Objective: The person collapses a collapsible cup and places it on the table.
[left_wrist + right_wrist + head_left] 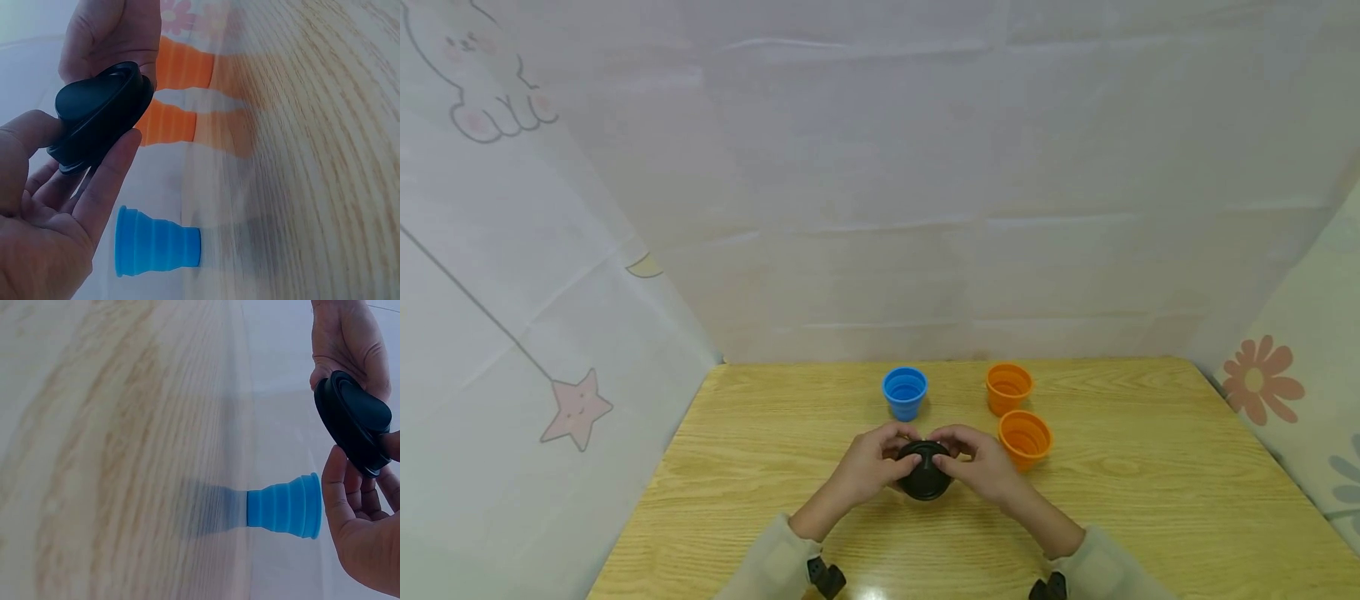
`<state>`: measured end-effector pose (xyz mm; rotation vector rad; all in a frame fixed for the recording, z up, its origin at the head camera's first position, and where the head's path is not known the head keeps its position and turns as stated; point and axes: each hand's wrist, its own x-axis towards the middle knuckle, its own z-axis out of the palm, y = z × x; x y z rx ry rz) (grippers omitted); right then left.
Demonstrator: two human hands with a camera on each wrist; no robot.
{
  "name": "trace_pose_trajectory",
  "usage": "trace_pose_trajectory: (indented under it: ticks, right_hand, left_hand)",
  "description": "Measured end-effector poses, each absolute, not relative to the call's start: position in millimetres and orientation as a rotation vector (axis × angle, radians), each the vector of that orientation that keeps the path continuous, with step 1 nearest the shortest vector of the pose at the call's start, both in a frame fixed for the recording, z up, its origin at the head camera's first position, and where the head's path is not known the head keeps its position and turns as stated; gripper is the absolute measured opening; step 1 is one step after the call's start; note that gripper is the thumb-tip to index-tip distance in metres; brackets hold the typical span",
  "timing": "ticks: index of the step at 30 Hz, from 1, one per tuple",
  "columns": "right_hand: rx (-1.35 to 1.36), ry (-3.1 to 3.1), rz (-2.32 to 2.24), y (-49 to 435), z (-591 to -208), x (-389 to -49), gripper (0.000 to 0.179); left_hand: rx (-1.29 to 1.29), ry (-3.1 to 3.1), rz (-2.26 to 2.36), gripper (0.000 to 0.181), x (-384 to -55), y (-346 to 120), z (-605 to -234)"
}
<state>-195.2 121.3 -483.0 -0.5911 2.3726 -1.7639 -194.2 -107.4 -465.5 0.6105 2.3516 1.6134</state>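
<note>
Both hands hold a round black collapsible cup, squashed to a thick disc with a raised middle. My left hand grips its left side, the thumb on top and the fingers around the edge and below. From the other side my right hand pinches it the same way, thumb toward the centre. Both wrist views show the black cup held up off the wooden table, tilted. Beyond the hands stands a blue collapsible cup, extended and upright.
Two extended orange cups stand on the table to the right: one farther back, the other nearer, close beside my right hand. A pale printed cloth hangs behind the table and along its sides.
</note>
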Motion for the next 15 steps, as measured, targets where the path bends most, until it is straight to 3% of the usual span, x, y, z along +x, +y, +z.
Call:
trace_pose_trajectory:
  ticks: [15]
  right_hand:
    - [-0.58,2.481,-1.747,117.7,-483.1,-194.8,0.022]
  left_hand:
    - [0.603,2.468,1.57,0.022,-195.3,-104.0,-467.1]
